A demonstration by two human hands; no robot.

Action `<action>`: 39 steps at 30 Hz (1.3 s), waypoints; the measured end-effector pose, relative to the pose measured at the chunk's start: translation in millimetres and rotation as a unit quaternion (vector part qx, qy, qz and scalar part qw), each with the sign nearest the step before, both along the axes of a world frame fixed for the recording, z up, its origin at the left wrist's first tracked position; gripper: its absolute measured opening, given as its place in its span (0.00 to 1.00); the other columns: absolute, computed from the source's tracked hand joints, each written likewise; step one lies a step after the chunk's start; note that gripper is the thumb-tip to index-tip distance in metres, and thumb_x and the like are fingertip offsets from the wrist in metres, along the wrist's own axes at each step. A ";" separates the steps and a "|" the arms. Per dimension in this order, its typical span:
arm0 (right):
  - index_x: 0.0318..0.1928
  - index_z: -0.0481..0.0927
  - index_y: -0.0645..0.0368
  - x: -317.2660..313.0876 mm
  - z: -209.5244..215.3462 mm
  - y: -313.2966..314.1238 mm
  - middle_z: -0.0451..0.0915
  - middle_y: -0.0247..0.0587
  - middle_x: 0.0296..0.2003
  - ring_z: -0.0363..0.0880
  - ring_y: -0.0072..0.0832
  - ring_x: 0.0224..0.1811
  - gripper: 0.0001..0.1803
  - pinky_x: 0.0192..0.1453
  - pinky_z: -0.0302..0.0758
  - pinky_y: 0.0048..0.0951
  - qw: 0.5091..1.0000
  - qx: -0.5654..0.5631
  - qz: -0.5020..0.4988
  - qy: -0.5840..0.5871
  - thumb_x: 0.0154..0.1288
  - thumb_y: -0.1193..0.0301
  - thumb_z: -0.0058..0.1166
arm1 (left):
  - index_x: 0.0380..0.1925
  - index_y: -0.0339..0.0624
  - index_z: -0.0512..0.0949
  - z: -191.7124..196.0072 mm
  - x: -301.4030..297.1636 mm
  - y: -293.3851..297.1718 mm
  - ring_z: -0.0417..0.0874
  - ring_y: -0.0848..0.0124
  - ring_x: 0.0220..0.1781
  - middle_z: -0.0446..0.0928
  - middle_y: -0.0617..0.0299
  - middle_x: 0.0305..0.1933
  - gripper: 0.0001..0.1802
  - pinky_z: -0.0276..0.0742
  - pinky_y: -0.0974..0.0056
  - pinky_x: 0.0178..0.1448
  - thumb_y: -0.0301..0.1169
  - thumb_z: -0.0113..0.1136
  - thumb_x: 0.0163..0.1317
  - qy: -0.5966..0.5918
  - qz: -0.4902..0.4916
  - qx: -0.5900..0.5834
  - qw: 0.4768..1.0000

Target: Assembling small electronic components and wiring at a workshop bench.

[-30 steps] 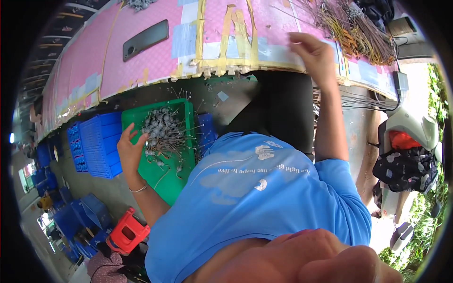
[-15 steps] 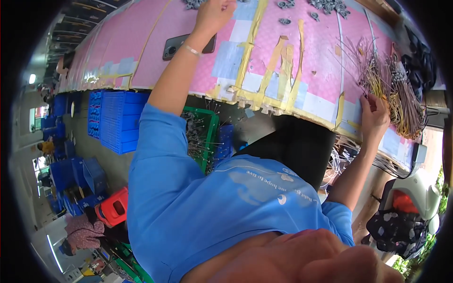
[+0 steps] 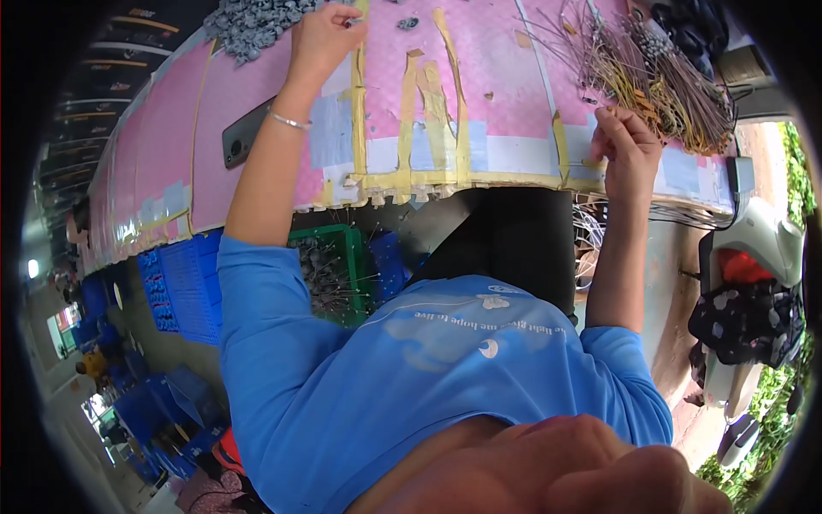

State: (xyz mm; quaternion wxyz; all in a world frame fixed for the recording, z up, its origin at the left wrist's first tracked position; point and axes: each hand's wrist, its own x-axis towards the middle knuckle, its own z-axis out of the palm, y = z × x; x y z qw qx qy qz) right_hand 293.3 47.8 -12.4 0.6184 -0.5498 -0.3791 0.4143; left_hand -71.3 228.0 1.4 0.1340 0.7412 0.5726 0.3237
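My left hand is over the far part of the table, beside a long strip of yellow tape. Its thumb and fingers are pinched on a small dark grey part, only partly visible. At the table's right side, my right hand is closed in a pinch close to the front edge. Just past its fingertips lies a small dark-tipped wire end; whether the fingers grip it is unclear. Beyond that hand spreads a bundle of brown and yellow wires. A heap of grey plastic parts lies left of my left hand.
A dark phone lies beside my left forearm. One loose grey part sits near the middle. Below the table edge stand a green crate holding grey parts with wires and blue crates. Black cables hang at the right edge.
The whole view has shifted, bringing the grey heap into sight. My left hand has moved right across the table, away from the phone. My right hand has drawn slightly nearer from the wire bundle.
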 end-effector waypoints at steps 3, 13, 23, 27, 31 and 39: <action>0.40 0.80 0.67 -4.2 -1.5 -0.6 0.79 0.38 0.26 0.74 0.23 0.23 0.09 0.27 0.69 0.22 0.974 0.048 -0.009 0.221 0.68 0.73 0.54 | 0.51 0.37 0.80 -1.8 1.3 -61.2 0.83 0.78 0.39 0.82 0.61 0.37 0.18 0.79 0.73 0.40 0.25 0.64 0.60 -0.244 -0.127 -0.117 0.954; 0.44 0.79 0.67 -119.0 20.8 -36.1 0.78 0.34 0.24 0.74 0.22 0.19 0.12 0.24 0.72 0.21 0.917 -0.106 0.288 0.254 0.68 0.69 0.54 | 0.55 0.31 0.75 -12.7 61.9 -223.3 0.86 0.68 0.40 0.79 0.56 0.46 0.21 0.84 0.69 0.37 0.22 0.62 0.62 -0.518 -0.138 -0.273 0.799; 0.44 0.81 0.66 -144.8 8.9 -74.2 0.81 0.37 0.25 0.80 0.25 0.23 0.09 0.26 0.77 0.22 0.927 -0.100 0.288 0.218 0.68 0.73 0.54 | 0.53 0.25 0.74 -6.0 42.6 -239.1 0.87 0.66 0.42 0.81 0.50 0.43 0.18 0.87 0.69 0.34 0.21 0.57 0.64 -0.576 -0.093 -0.157 0.797; 0.42 0.80 0.64 -143.4 0.0 -85.9 0.81 0.38 0.27 0.81 0.26 0.24 0.08 0.28 0.79 0.24 0.935 -0.076 0.283 0.201 0.68 0.73 0.53 | 0.51 0.25 0.75 3.4 42.7 -242.4 0.88 0.60 0.43 0.82 0.49 0.41 0.15 0.88 0.69 0.34 0.22 0.54 0.66 -0.580 -0.091 -0.167 0.792; 0.41 0.80 0.64 -140.3 1.8 -88.4 0.81 0.40 0.28 0.82 0.28 0.25 0.07 0.30 0.79 0.26 0.930 -0.065 0.287 0.220 0.68 0.73 0.52 | 0.48 0.22 0.75 5.6 40.7 -243.8 0.88 0.59 0.42 0.82 0.52 0.36 0.14 0.88 0.69 0.32 0.20 0.54 0.64 -0.590 -0.094 -0.179 0.782; 0.41 0.80 0.64 -136.4 0.0 -83.2 0.81 0.40 0.28 0.82 0.27 0.25 0.07 0.30 0.79 0.26 0.927 -0.061 0.281 0.242 0.69 0.73 0.52 | 0.50 0.23 0.76 0.6 46.1 -249.1 0.88 0.64 0.39 0.81 0.53 0.35 0.16 0.88 0.68 0.32 0.20 0.56 0.62 -0.550 -0.104 -0.160 0.813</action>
